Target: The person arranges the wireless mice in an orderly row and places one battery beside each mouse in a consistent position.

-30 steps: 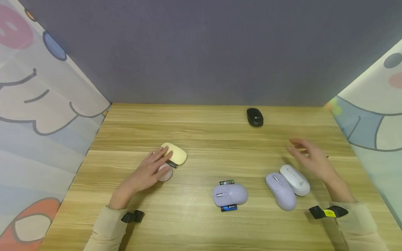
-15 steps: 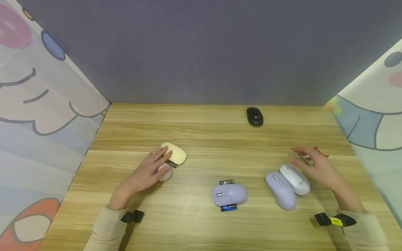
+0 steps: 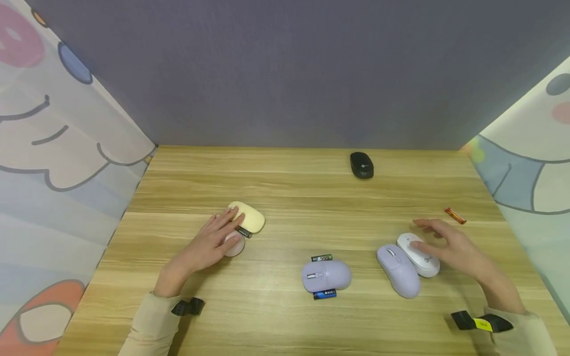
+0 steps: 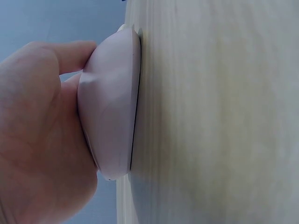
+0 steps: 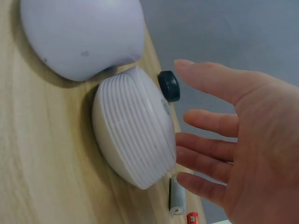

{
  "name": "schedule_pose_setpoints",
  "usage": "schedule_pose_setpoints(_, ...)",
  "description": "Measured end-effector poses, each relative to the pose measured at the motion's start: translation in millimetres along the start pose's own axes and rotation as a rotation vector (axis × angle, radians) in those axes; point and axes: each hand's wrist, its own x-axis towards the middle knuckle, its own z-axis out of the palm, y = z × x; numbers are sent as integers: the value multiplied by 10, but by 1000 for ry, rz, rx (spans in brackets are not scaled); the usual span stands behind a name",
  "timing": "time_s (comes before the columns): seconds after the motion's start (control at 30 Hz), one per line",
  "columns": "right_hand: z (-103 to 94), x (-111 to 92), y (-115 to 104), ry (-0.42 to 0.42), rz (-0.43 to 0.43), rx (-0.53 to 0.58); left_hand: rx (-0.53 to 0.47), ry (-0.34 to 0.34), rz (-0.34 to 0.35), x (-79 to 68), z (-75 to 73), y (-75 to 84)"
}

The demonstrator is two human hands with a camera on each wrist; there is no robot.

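Note:
My left hand (image 3: 209, 247) lies over a pale pink computer mouse (image 4: 110, 102). Its thumb rests on the mouse while its fingers reach onto a yellow mouse (image 3: 253, 221); a dark battery (image 3: 244, 232) lies between the two. Much of the pink mouse is under the palm in the head view. On the right, my right hand (image 3: 458, 249) hovers beside and over a white mouse (image 3: 418, 254) with a ridged side, fingers spread and holding nothing. A lilac mouse (image 3: 399, 272) sits against the white one. Beyond them is a grey battery (image 5: 177, 196), hidden by the hand in the head view.
Another lilac mouse (image 3: 327, 276) sits mid-table between a green-and-black battery (image 3: 321, 257) and a blue battery (image 3: 324, 294). Toward the back is a black mouse (image 3: 361, 165). A red battery (image 3: 455, 215) lies at the right. A grey panel (image 3: 285, 74) borders the wooden table's far edge.
My right hand has drawn back toward me and come over the white mouse, bringing the red battery into full view. My left hand has stayed where it was.

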Motion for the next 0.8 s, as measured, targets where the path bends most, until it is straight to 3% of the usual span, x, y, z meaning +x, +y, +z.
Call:
schedule_pose_setpoints(0.43,75,-34,65,-20,-66,-17,8,14,10,11,12,-17)
schedule_pose_setpoints(0.8,75,-11,25,-22,-63,-16,1,6,6,16,2,-8)
